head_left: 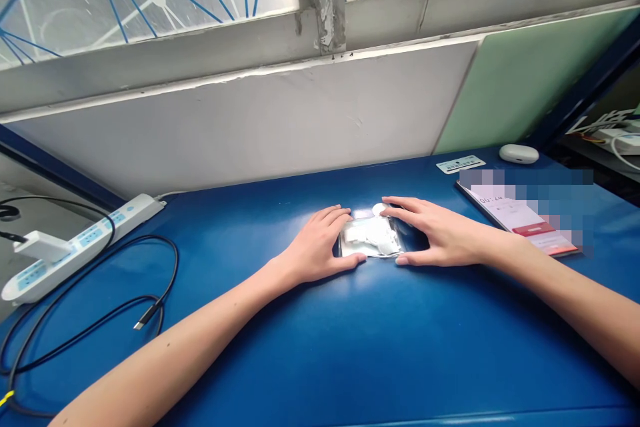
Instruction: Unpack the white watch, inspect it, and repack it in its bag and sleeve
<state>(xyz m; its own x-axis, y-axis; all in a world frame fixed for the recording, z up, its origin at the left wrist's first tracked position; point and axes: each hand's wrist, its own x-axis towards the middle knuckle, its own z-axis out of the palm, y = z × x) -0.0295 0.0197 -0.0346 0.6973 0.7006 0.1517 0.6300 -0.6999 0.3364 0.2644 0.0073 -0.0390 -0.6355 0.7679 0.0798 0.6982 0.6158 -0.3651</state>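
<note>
Positioning clear plastic pouch (374, 235) apparently underway; edges flanked by left hand (317, 243) and right hand (439, 233), firm grasp indeterminable; steady contact required next.

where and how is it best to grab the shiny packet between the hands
Probably best pinched at its left and right ends, coming in from both sides: the packet lies low on the blue table, and white contents take up its middle. The left hand is at one end and the right hand at the other, already suitably placed.
</note>
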